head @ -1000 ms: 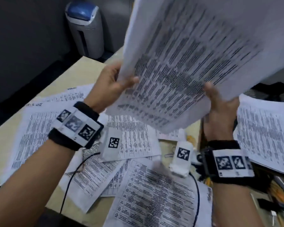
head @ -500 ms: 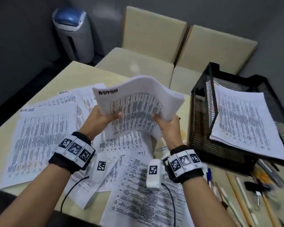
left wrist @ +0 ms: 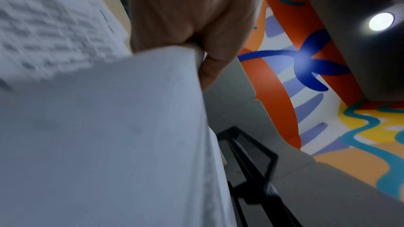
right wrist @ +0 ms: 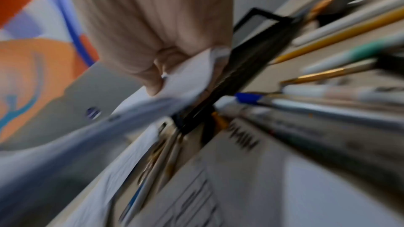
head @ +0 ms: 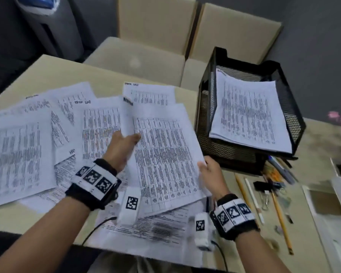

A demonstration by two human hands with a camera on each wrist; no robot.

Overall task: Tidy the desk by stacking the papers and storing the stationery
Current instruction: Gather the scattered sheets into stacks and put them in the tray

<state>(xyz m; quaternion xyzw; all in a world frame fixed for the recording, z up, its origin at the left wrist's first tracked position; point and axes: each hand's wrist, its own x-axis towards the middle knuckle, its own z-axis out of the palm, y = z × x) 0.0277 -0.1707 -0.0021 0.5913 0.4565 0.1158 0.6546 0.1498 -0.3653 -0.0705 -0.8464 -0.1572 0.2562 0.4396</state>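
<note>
A sheaf of printed papers (head: 165,154) is held between both hands above the table (head: 47,75). The left hand (head: 122,148) is closed on the sheaf's left edge, with the thumb laid across the top page and the fingers underneath; in the left wrist view the fingers (left wrist: 210,68) are seen curled round the paper's edge. The right hand (head: 211,174) is clamped on the sheaf's lower right corner, which is pinched between thumb and fingers (right wrist: 153,82) in the right wrist view. Further loose sheets (head: 24,154) are spread over the table to the left of the left hand and beneath both wrists, overlapping one another. Just beyond the right hand a black mesh tray (head: 295,119) is set, and a stack of papers (head: 248,115) lies in its top tier. To the right of the right hand, pencils (head: 280,211), pens (head: 282,168) and a black binder clip (head: 264,186) are scattered on the table near the tray's front.
</note>
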